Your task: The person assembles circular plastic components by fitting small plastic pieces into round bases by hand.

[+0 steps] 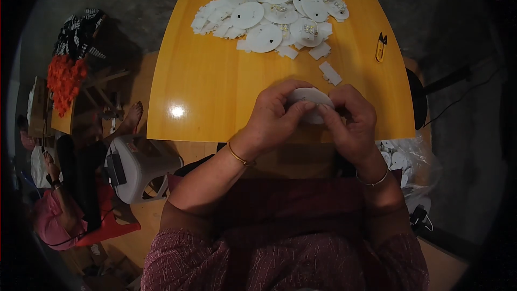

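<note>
Both hands hold one white round disc [311,95] just over the table's near edge. My left hand [276,112] grips its left side, thumb on the face and fingers behind. On the right side my right hand [351,118] pinches it in the same way, with the thumbs close together. Small marks show on the disc's face; its lower part is partly covered by the thumbs. Beyond the hands, a small white rectangular piece [330,74] lies alone on the table. Farther back is a heap of white discs and tabs [264,37], some with small wired parts or black dots.
Yellow-handled snips [381,47] lie on the right of the wooden table [204,86]. A clear plastic bag with white discs [399,159] is below the right edge. To the left are a grey stool [141,170], a seated person [59,210] and an orange pile [65,82].
</note>
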Available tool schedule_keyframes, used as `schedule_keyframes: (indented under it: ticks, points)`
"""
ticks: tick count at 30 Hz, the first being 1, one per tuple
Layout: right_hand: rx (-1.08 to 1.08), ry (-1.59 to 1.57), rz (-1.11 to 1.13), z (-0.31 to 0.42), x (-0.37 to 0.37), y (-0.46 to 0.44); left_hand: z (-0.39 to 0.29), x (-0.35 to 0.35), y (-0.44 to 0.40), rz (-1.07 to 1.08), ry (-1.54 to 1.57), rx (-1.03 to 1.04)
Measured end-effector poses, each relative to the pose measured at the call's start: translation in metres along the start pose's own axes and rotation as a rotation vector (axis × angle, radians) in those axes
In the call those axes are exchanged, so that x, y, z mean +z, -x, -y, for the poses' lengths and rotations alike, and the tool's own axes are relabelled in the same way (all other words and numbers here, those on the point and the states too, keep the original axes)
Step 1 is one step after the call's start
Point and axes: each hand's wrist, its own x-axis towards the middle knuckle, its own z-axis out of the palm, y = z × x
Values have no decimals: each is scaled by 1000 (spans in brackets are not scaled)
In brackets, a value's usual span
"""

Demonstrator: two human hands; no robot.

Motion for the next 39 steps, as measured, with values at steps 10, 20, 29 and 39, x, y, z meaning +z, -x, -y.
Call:
schedule_keyframes:
  ticks: [10,20,29,39]
  points:
    - [-64,-31,-70,-8,-2,-4,1,0,-4,-33,179,16]
    - [149,-77,12,-11,-2,1,3,-9,-3,-51,-108,67]
    - [56,-271,-223,-9,-36,-5,7,-3,-6,14,-309,41]
    - [218,-293,-594,-49,-150,91,21,-11,-10,55,-258,-1]
